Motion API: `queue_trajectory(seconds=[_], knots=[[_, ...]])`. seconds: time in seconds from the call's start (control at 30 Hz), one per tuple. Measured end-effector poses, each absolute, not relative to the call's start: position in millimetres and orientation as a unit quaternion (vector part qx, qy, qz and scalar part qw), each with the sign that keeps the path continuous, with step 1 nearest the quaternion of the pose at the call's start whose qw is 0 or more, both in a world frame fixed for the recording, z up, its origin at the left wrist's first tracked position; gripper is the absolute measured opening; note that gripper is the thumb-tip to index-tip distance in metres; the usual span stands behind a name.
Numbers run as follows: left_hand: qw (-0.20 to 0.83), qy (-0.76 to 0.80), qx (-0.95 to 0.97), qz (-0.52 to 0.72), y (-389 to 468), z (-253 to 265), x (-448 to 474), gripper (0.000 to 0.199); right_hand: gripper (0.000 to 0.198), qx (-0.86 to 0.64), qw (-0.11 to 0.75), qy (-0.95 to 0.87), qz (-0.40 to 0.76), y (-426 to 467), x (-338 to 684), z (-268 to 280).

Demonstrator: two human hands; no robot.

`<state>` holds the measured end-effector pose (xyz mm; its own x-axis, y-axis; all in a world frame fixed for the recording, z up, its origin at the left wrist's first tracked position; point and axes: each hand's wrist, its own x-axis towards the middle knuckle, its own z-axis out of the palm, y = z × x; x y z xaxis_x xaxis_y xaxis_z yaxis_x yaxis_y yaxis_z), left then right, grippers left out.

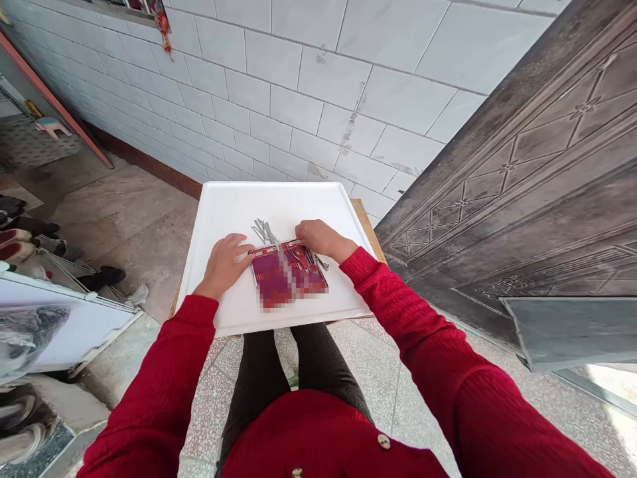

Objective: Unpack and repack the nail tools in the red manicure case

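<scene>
A flat red-and-purple packet (271,272), partly blurred into blocks, lies on a white board (233,206) with a raised rim. My left hand (226,262) rests at the packet's left side, fingers stretched out, thumb at its upper left corner. Curled over the upper right edge is my right hand (318,238), its fingertips pressed together; what they pinch is hidden. A bunch of thin silver-grey strips (266,232) sticks out beyond the packet's top edge. More thin grey strips (321,261) show by its right side, below my right hand.
Behind the board stands a white tiled wall (308,86). A dark patterned metal door (497,172) is on the right. To the left are a rack with shoes (54,259) and a white panel (64,332). A small stool (52,126) stands farther back.
</scene>
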<state>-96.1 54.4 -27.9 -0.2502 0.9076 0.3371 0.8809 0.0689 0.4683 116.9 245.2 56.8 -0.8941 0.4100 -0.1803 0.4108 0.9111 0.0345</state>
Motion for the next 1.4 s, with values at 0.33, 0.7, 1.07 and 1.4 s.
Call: queue_trajectory(seconds=[0.33,0.7,1.07,1.4], knots=[[0.014,0.729,0.621,0.286,57.2,-27.3,-100.9,0.034,0.022,0.291,0.094,0.952,0.011,289.9,128.6,64.5],[0.015,0.734,0.617,0.285,60.2,-30.3,-103.0,0.036,0.012,0.363,-0.105,0.907,-0.187,260.1,169.9,35.6],[0.0,0.746,0.614,0.257,61.0,-19.7,-94.1,0.025,0.025,0.415,0.038,0.906,-0.079,229.1,122.8,53.5],[-0.033,0.788,0.539,0.296,65.6,-33.4,-68.0,0.023,0.029,0.455,-0.023,0.884,-0.105,243.9,100.8,46.1]])
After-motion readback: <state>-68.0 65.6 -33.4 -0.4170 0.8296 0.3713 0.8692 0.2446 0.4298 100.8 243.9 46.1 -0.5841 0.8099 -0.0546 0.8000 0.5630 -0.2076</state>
